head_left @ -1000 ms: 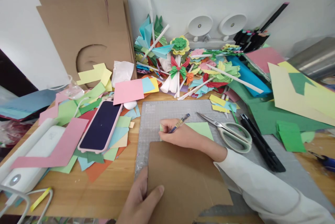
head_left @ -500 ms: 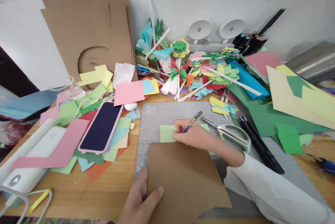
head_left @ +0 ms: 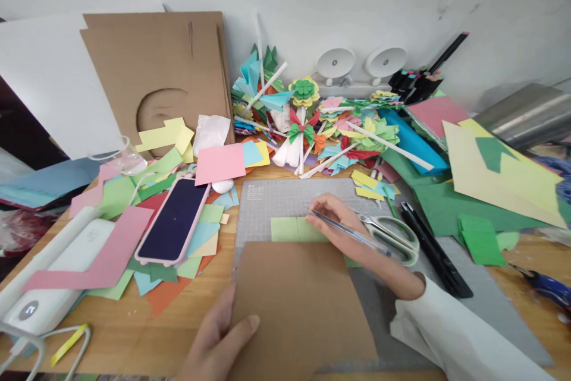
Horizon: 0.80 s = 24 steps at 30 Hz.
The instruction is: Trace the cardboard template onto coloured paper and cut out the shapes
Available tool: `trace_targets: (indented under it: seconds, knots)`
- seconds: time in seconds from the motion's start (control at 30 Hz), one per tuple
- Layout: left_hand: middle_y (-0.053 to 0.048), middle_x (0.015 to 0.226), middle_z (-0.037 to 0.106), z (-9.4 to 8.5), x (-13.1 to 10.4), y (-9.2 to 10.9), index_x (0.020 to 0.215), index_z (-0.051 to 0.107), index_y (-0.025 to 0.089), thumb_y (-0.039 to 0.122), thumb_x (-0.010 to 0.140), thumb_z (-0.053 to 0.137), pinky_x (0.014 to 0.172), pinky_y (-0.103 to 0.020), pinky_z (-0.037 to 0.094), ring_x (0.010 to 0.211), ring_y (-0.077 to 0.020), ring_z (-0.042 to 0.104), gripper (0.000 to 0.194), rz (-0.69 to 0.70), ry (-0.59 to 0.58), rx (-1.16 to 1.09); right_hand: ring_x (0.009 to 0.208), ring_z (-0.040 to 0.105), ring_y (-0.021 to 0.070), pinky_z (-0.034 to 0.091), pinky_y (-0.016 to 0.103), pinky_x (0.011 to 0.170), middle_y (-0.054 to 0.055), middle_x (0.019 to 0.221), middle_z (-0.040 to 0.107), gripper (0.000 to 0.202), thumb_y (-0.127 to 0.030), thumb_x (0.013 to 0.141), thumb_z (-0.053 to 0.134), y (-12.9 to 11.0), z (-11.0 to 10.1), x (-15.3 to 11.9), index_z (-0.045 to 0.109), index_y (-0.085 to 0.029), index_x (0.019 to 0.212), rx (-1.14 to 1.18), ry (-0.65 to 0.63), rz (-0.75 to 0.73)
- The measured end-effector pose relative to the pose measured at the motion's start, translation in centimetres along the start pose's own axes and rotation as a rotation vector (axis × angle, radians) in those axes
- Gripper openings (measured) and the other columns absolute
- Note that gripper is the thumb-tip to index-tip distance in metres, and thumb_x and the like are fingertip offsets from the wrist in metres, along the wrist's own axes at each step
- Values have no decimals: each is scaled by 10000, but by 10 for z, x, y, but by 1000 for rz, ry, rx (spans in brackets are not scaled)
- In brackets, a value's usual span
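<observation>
My left hand [head_left: 223, 333] grips the left edge of a brown cardboard piece [head_left: 298, 304], thumb on top and the other fingers hidden beneath. Under the cardboard's far edge lies a light green paper strip [head_left: 284, 229], with a thin line across it. Above the strip, my right hand [head_left: 336, 223] holds a pen [head_left: 352, 231] between its fingers, the barrel slanting back over the hand toward the wrist. A grey cutting mat [head_left: 254, 208] lies below these things. Just right of my right hand are pale-handled scissors [head_left: 397, 241], partly covered by it.
A black slim tool [head_left: 435, 250] rests right of the scissors. On the left are a phone [head_left: 173, 220], paper scraps and a white power bank [head_left: 66, 274]. Folded paper flowers [head_left: 303, 125] pile up at the back, beside standing cardboard sheets [head_left: 165, 66].
My right hand has shifted slightly right and its pen has tipped from raised to lying back over the hand. The cardboard and my left hand have moved a little left, and the strip's line shows.
</observation>
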<state>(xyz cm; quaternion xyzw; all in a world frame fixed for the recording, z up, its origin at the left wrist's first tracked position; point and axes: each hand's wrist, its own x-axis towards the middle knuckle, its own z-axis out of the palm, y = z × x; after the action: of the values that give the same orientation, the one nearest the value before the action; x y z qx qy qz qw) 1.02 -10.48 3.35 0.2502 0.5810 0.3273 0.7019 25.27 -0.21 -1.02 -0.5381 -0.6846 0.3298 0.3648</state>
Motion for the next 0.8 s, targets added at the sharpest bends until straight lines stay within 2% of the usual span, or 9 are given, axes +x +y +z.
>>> trace_targets:
  seconds: [0.07, 0.13, 0.27, 0.43, 0.53, 0.63, 0.7, 0.73, 0.8]
  knots:
    - [-58, 1136, 720, -9, -4, 20, 1225, 602, 253, 423, 690, 758, 675, -327, 587, 983, -320, 686, 583, 33, 138, 41, 851, 579, 180, 447, 319, 779, 23, 907, 634, 104, -251, 949, 457, 4, -1, -5, 558, -228, 948, -159, 34, -126]
    - [-35, 1092, 735, -19, -5, 41, 1270, 559, 292, 434, 690, 753, 544, -295, 570, 876, -303, 713, 628, 110, 255, 87, 869, 570, 207, 441, 353, 801, 43, 899, 634, 176, -224, 976, 397, 9, 1, -8, 571, -223, 949, -307, 30, -219]
    - [-47, 1025, 744, -39, 4, 72, 1274, 543, 276, 410, 697, 733, 503, -291, 559, 813, -293, 719, 623, 298, 386, 169, 855, 556, 248, 433, 389, 779, 74, 887, 622, 172, -219, 980, 394, 18, 13, -8, 564, -212, 957, -522, 91, -298]
    - [-60, 997, 733, -50, 35, 87, 1196, 585, 246, 443, 753, 670, 639, -349, 586, 875, -295, 700, 492, 542, 368, 340, 777, 558, 234, 431, 364, 734, 55, 813, 608, 139, -223, 968, 414, 18, 19, -8, 533, -218, 894, -523, 187, -325]
    - [-80, 1039, 719, -43, 62, 91, 1210, 559, 195, 430, 781, 623, 705, -371, 578, 924, -298, 689, 493, 596, 240, 462, 717, 564, 197, 431, 312, 679, 33, 770, 594, 149, -232, 974, 386, 9, 13, -14, 515, -221, 900, -472, 262, -337]
    - [-106, 1072, 702, -30, 93, 91, 1201, 561, 154, 408, 821, 546, 760, -384, 566, 974, -294, 672, 457, 675, 42, 677, 653, 555, 168, 419, 279, 624, 11, 730, 585, 179, -244, 976, 361, -3, 4, -19, 507, -227, 874, -432, 310, -347]
    - [-133, 1061, 696, -20, 109, 90, 1180, 571, 136, 391, 813, 549, 796, -438, 548, 971, -318, 665, 448, 719, 62, 836, 631, 547, 157, 412, 270, 612, 4, 717, 583, 182, -245, 969, 367, -10, -3, -20, 510, -230, 857, -424, 297, -367]
    - [-173, 1132, 660, -16, 114, 90, 1219, 540, 114, 381, 803, 564, 868, -489, 509, 1058, -352, 622, 495, 749, 109, 857, 630, 546, 155, 410, 268, 613, 5, 716, 582, 178, -238, 965, 371, -13, -5, -19, 515, -230, 860, -428, 280, -384]
    - [-239, 1339, 505, -8, 117, 89, 1299, 462, 78, 360, 791, 594, 1035, -547, 356, 1285, -394, 431, 597, 869, 222, 873, 642, 550, 155, 406, 266, 624, 12, 723, 580, 175, -217, 960, 371, -17, -8, -15, 528, -228, 884, -444, 229, -427]
